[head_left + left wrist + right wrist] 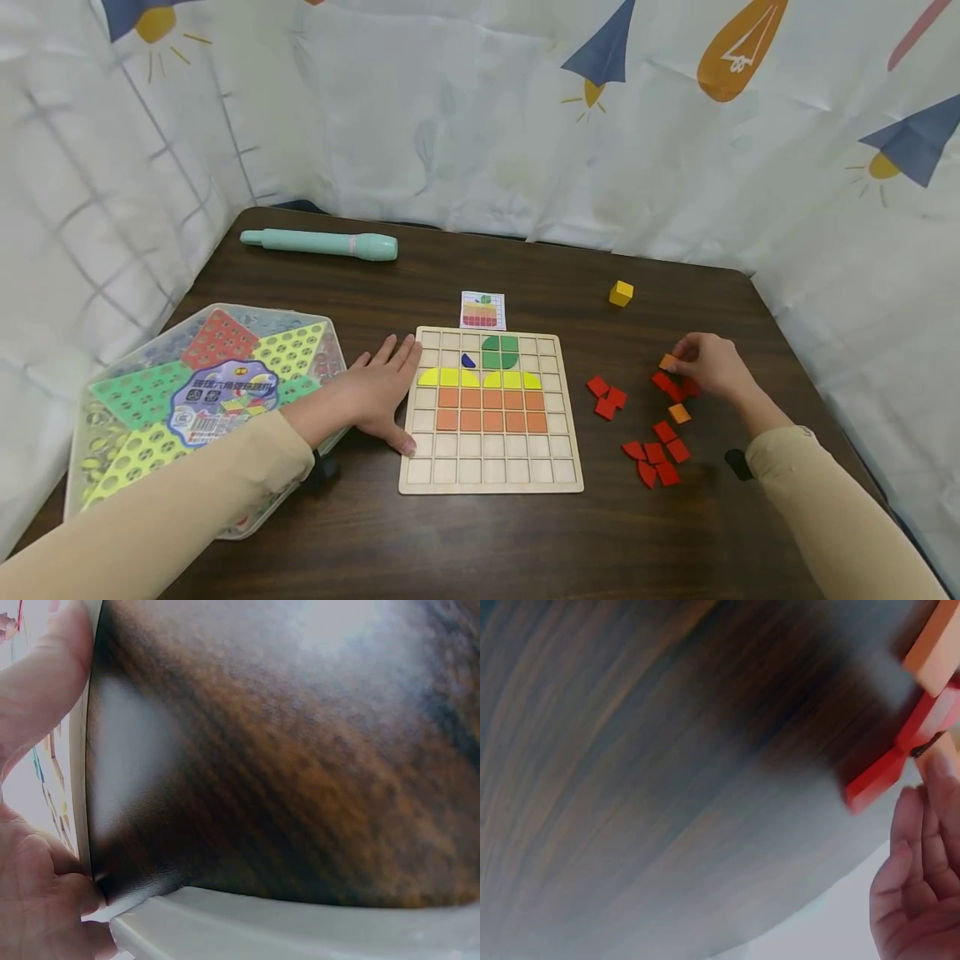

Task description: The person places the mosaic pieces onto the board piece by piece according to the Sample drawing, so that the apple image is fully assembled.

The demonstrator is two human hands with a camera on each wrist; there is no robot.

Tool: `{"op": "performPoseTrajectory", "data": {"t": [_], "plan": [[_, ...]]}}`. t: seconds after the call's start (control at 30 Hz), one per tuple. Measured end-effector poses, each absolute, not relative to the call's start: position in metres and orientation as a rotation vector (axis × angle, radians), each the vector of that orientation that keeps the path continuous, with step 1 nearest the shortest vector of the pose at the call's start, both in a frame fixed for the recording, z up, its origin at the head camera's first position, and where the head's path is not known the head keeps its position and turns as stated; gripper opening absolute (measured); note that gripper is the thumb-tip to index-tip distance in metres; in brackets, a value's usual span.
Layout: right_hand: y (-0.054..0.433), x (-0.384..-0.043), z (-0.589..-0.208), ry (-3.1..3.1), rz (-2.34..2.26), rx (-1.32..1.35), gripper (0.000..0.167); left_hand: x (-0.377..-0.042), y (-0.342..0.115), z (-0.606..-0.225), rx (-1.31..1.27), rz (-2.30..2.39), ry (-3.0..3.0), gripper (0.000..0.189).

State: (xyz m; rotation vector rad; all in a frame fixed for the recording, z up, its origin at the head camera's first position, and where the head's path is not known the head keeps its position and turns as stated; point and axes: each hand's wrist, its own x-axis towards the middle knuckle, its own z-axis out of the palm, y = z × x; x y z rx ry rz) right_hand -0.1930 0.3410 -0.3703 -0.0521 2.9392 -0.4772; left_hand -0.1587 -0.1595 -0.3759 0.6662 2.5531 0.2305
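Observation:
My left hand (381, 392) rests with spread fingers at the left edge of a wooden grid board (468, 473), its thumb touching the frame. On the board lie green (500, 352), blue (468, 361), yellow (512, 380) and orange (492, 410) pieces; the lower rows are bare. At the right, my right hand (708, 364) pinches an orange square tile (667, 362) between thumb and fingers, just above red tiles (874, 780). Another orange tile (678, 413) lies nearer to me. A pattern card (483, 311) touches the board's far edge.
Several red tiles (654, 453) lie scattered right of the board. A yellow cube (621, 293) stands farther back. A clear hexagonal box (300, 467) occupies the left side, and a pale green cylindrical object (318, 242) lies at the back left. Printed curtains (480, 125) surround the table.

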Motion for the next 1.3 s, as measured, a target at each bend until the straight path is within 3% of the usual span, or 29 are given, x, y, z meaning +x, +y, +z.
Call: {"op": "performPoseTrajectory", "data": {"t": [0.2, 0.53, 0.9, 1.3], "plan": [[0.303, -0.188, -0.364, 2.993, -0.650, -0.103, 0.017, -0.157, -0.163, -0.376, 0.655, 0.225, 2.554, 0.142], [0.182, -0.180, -0.352, 2.811, -0.996, -0.402, 0.011, -0.157, -0.162, -0.374, 0.641, 0.233, 2.549, 0.142], [0.072, -0.176, -0.361, 2.599, -0.859, -0.682, 0.005, -0.159, -0.162, -0.375, 0.654, 0.232, 2.548, 0.142], [0.022, -0.171, -0.368, 2.605, -0.696, -0.803, 0.004, -0.157, -0.161, -0.373, 0.659, 0.227, 2.560, 0.141]]}}
